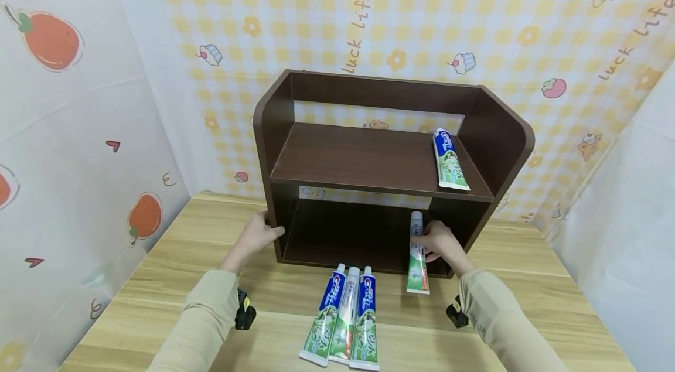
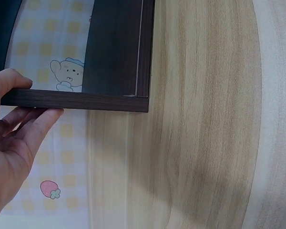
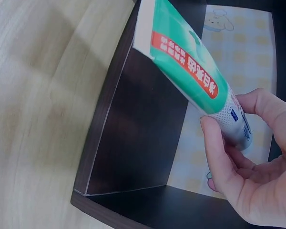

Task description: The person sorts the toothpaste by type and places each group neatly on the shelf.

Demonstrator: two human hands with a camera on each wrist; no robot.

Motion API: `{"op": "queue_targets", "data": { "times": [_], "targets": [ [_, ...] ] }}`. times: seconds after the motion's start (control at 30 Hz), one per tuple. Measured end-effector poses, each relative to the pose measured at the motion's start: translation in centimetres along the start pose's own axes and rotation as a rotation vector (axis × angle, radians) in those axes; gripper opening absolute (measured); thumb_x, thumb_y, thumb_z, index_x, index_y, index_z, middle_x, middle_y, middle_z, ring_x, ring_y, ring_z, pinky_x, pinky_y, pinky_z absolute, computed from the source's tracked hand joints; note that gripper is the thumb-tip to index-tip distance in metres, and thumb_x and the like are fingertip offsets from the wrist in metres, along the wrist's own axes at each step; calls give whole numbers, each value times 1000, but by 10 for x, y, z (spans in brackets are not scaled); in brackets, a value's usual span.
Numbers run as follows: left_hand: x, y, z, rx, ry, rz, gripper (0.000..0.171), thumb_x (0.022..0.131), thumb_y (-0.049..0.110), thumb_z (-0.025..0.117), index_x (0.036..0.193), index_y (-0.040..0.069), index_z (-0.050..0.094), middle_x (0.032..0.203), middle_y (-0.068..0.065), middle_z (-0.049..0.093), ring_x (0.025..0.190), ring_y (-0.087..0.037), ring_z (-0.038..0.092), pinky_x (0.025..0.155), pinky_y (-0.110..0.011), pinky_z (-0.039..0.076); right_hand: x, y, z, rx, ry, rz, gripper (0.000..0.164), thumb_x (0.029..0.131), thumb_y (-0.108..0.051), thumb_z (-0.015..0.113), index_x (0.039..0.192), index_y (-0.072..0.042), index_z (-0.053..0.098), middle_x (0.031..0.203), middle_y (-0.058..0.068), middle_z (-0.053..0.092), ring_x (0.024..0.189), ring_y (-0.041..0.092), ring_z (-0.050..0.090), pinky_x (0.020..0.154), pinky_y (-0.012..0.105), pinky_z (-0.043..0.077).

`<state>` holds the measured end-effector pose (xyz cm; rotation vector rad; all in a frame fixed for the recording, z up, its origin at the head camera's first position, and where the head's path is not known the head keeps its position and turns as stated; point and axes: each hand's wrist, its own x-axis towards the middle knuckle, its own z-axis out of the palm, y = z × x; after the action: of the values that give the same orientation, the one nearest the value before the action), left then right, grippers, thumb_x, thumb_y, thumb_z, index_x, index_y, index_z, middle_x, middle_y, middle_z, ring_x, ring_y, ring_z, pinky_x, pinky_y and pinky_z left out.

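In the head view my right hand (image 1: pixel 440 242) pinches a white-and-green toothpaste tube (image 1: pixel 418 260) at the right of the lower shelf compartment. Its cap points toward the back, and its flat green end reaches out past the front edge. The right wrist view shows the tube (image 3: pixel 195 67) tilted between thumb and fingers. My left hand (image 1: pixel 258 234) grips the left side panel of the dark brown shelf (image 1: pixel 369 155); in the left wrist view, thumb and fingers of the hand (image 2: pixel 14 138) lie on either side of the panel edge (image 2: pixel 76 100).
Three toothpaste tubes (image 1: pixel 345 319) lie side by side on the wooden table (image 1: pixel 263 325) before the shelf, caps toward it. Another tube, blue and green (image 1: pixel 448 161), lies at the right of the upper shelf. A patterned cloth (image 1: pixel 337 26) hangs behind.
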<state>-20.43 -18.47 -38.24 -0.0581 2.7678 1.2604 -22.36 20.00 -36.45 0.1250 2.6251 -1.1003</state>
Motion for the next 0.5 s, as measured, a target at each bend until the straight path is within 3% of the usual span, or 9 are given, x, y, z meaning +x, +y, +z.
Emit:
{"op": "queue_targets", "data": {
  "times": [0.1, 0.3, 0.43, 0.5],
  "targets": [
    [0, -1, 1, -21, -7, 0, 63, 86, 17, 55, 133, -15, 29, 53, 3, 34, 48, -11, 33, 50, -25, 35, 4, 0, -2, 8, 1, 0, 26, 79, -14, 59, 89, 9, 52, 76, 15, 57, 60, 18, 59, 54, 31, 54],
    [1, -2, 3, -47, 2, -5, 62, 86, 17, 55, 134, -13, 30, 54, 3, 35, 47, -10, 33, 50, -25, 36, 14, 0, -6, -17, 17, 7, 19, 77, -13, 58, 78, 5, 57, 68, 9, 58, 55, 16, 58, 54, 32, 54],
    [1, -2, 2, -36, 14, -12, 65, 85, 18, 56, 136, -13, 28, 63, -3, 46, 52, -12, 38, 53, -25, 38, 21, -1, -8, -33, 15, 12, 21, 77, -14, 58, 80, 6, 57, 69, 11, 59, 56, 16, 58, 53, 32, 54],
    [0, -2, 1, -24, 25, -6, 64, 85, 17, 56, 135, -13, 30, 76, -9, 54, 58, -14, 44, 56, -25, 41, 23, -1, -8, -34, 15, 22, 22, 77, -15, 58, 82, 6, 56, 71, 12, 59, 57, 17, 59, 53, 32, 54]
  ]
}}
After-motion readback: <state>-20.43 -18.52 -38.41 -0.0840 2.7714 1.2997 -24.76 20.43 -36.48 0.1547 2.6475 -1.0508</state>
